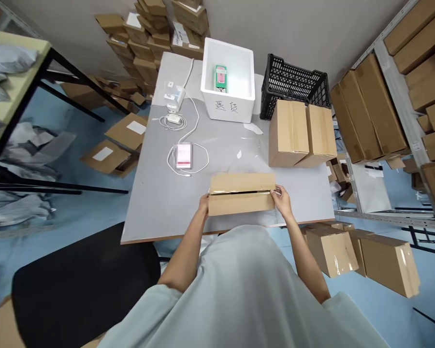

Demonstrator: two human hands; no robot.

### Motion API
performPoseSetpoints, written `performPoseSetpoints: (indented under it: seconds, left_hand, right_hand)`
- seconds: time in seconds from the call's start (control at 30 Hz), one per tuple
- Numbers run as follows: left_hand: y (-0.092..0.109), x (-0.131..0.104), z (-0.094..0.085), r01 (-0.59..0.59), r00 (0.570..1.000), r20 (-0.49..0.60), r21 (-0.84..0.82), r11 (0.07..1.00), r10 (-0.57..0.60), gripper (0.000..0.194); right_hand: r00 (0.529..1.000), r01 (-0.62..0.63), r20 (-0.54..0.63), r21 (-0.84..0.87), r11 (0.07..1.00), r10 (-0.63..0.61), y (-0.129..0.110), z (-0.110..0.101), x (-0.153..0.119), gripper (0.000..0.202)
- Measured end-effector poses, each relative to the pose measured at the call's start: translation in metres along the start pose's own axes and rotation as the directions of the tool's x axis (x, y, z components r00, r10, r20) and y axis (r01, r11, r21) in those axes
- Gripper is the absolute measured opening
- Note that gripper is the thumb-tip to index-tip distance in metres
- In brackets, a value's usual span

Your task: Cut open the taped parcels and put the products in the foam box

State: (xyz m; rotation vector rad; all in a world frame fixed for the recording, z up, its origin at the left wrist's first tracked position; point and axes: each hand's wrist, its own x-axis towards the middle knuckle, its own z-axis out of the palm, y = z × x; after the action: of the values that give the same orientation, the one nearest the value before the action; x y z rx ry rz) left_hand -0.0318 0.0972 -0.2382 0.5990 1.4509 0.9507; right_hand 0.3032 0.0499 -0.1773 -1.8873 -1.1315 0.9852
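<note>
A long cardboard box (242,203) lies at the table's front edge, close to my body. Its two top flaps almost meet, with a narrow dark gap along the seam and shiny bits of tape near the ends. My left hand (203,203) grips the left end, its fingers partly hidden behind the box. At the right end, my right hand (282,199) has thumb and fingers closed on the corner by the seam. A phone-like device (183,155) with a lit screen lies beyond the box to the left, ringed by a white cable (207,159).
On the grey table (148,193) stand a white foam box (227,113) holding a green-and-pink package (221,77), a black crate (297,72) and two upright cartons (292,130). A power strip (176,101) lies left. A black chair (87,285) and stacked cartons (329,251) flank the table.
</note>
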Motion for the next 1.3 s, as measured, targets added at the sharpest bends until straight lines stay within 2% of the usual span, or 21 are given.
performPoseSetpoints:
  seconds: [0.07, 0.13, 0.2, 0.27, 0.33, 0.43, 0.63, 0.83, 1.0, 1.13, 1.2, 1.3]
  left_hand:
    - [0.006, -0.005, -0.015, -0.028, 0.997, -0.074, 0.035, 0.999, 0.031, 0.049]
    - [0.015, -0.017, -0.031, -0.069, 0.987, -0.139, 0.067, 0.995, 0.078, 0.047]
    - [0.023, -0.036, -0.04, -0.157, 0.973, -0.146, 0.148, 0.977, 0.178, 0.047]
    - [0.029, -0.057, -0.039, -0.295, 0.941, -0.075, 0.291, 0.91, 0.33, 0.049]
    - [0.032, -0.075, -0.03, -0.433, 0.885, 0.045, 0.445, 0.784, 0.463, 0.054]
    - [0.031, -0.084, -0.013, -0.528, 0.825, 0.175, 0.576, 0.624, 0.537, 0.063]
    - [0.043, -0.066, 0.003, -0.582, 0.777, 0.242, 0.628, 0.517, 0.581, 0.055]
    - [0.057, -0.071, 0.014, -0.658, 0.705, 0.399, 0.676, 0.332, 0.587, 0.032]
    - [0.062, -0.069, 0.019, -0.714, 0.678, 0.575, 0.663, 0.224, 0.459, 0.048]
    - [0.062, -0.09, 0.013, -0.733, 0.637, 0.651, 0.678, 0.062, 0.412, 0.018]
    - [0.054, -0.107, 0.009, -0.74, 0.615, 0.686, 0.672, -0.014, 0.389, 0.024]
    - [0.038, -0.123, 0.008, -0.747, 0.611, 0.706, 0.664, -0.036, 0.357, 0.033]
  right_hand:
    - [0.999, 0.036, 0.006, -0.109, 0.993, -0.036, -0.005, 0.0, -0.004, 0.044]
    - [0.995, 0.096, 0.015, -0.229, 0.969, -0.095, -0.012, -0.005, -0.007, 0.052]
    - [0.982, 0.189, 0.054, -0.342, 0.921, -0.181, -0.019, -0.014, -0.008, 0.06]
    - [0.958, 0.286, 0.129, -0.443, 0.85, -0.256, -0.026, -0.023, -0.006, 0.06]
    - [0.928, 0.372, 0.223, -0.52, 0.769, -0.298, -0.032, -0.028, 0.0, 0.055]
    - [0.894, 0.445, 0.338, -0.582, 0.681, -0.294, -0.039, -0.025, 0.015, 0.048]
    - [0.91, 0.41, 0.344, -0.655, 0.634, -0.233, -0.043, -0.006, 0.05, 0.049]
    - [0.89, 0.455, 0.33, -0.683, 0.572, -0.314, -0.054, -0.011, 0.063, 0.051]
    - [0.889, 0.451, 0.313, -0.725, 0.52, -0.335, -0.08, -0.018, 0.079, 0.06]
    - [0.903, 0.424, 0.304, -0.748, 0.511, -0.303, -0.102, -0.012, 0.099, 0.058]
    - [0.914, 0.399, 0.281, -0.746, 0.532, -0.292, -0.109, -0.006, 0.111, 0.055]
    - [0.927, 0.371, 0.249, -0.723, 0.583, -0.281, -0.116, 0.003, 0.128, 0.052]
